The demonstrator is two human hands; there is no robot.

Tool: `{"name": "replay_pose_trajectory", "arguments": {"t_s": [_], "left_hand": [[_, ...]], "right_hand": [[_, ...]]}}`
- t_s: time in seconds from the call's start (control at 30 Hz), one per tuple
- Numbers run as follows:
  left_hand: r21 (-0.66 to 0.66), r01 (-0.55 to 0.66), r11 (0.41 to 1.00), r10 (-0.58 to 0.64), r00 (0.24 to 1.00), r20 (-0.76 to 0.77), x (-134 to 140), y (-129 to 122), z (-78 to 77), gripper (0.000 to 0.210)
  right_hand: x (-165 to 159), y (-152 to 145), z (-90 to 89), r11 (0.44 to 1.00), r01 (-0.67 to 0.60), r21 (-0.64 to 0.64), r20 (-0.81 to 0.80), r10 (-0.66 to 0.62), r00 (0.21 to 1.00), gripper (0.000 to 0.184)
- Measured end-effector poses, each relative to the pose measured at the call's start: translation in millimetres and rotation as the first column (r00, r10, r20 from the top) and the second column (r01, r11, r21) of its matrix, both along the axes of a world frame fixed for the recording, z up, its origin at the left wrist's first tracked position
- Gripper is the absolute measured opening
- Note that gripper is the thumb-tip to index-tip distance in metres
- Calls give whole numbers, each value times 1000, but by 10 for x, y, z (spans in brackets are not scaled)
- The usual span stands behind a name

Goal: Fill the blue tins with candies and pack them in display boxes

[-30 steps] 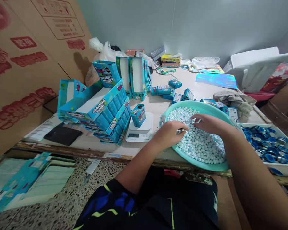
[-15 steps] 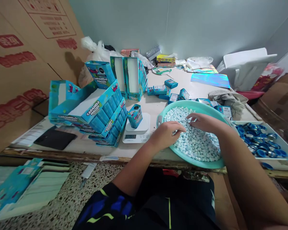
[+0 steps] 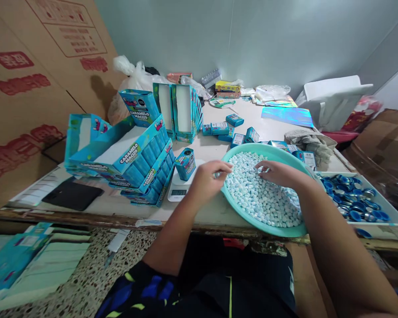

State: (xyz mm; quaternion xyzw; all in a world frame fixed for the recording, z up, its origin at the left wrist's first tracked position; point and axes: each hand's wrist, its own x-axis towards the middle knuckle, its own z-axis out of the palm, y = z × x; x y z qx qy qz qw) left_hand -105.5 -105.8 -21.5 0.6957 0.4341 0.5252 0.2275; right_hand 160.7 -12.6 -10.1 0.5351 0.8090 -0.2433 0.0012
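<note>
A turquoise basin [image 3: 267,229] full of small pale blue and white candies [image 3: 252,190] stands at the table's front edge. Over its left rim is my left hand [image 3: 208,180], thumb and fingertips pinched together; whatever lies between them is too small to make out. My right hand [image 3: 280,174] is low over the candies inside the basin, its fingers curled in and their grip partly hidden. Left of the basin, a small blue box [image 3: 185,164] stands upright on a white kitchen scale [image 3: 176,191], whose lit display I cannot read clearly. My left hand covers part of the scale.
Stacked blue display cartons [image 3: 129,154] rise at the left, beside a black phone [image 3: 72,194]. Several small blue boxes [image 3: 235,119] lie behind the basin. A white tray [image 3: 396,216] of blue lids is at the right, near a grey cloth [image 3: 313,145].
My left hand has moved left, from above the candies to the basin's left rim near the scale. My right hand stays over the candies. The view has shifted slightly.
</note>
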Motion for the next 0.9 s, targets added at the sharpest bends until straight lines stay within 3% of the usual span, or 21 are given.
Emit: {"name": "replay_pose_trajectory", "arguments": {"t_s": [0.13,0.23,0.47,0.77,0.9], "left_hand": [[-62,-349,935,349,937,-21,-540,100,215,10],[33,-461,887,461,876,-143,-825,199,331,13],[122,-471,874,486,835,-257,-1042,361,336,17],[-23,-517,856,489,823,-290,-1111,339,323,21],[-37,-507,861,472,824,-312,-1106,351,288,20]], "right_hand": [[5,18,-13,1000,1,-10,-19,-1,1000,36],[5,36,-30,1000,9,-11,-22,-9,1000,37],[-13,19,-16,1000,31,-6,-50,-31,998,37],[-13,47,-51,998,63,11,-140,-61,988,34],[-31,25,6,999,52,-11,-70,-53,996,37]]}}
